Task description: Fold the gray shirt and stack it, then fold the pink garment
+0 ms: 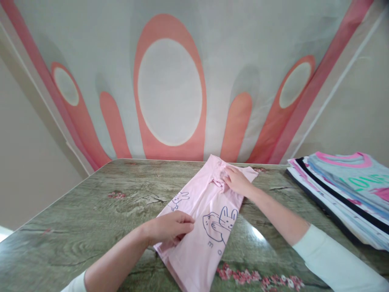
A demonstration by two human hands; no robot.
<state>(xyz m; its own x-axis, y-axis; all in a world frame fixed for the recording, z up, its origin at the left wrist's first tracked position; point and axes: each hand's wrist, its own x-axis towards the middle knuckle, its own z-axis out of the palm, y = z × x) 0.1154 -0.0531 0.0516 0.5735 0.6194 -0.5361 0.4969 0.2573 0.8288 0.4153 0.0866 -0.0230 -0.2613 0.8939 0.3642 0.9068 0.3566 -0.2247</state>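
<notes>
A pale pink shirt [194, 255] with dark line drawings of bunnies lies slantwise on the table, folded into a long strip. My left hand [172, 227] is closed over its left edge, the thumb and fingers pinching the cloth; part of the fingers is hidden. Near the far end of the shirt, my right hand [238, 181] grips a bunched, wrinkled bit of the fabric. A corner of the shirt sticks out to the right beyond that hand.
A stack of folded clothes [340, 194] stands at the right, topped by a grey shirt [361, 170] with a pink collar. The wood-patterned table [91, 219] has printed pink flowers. Behind it hangs a grey backdrop [219, 73] with coral shapes.
</notes>
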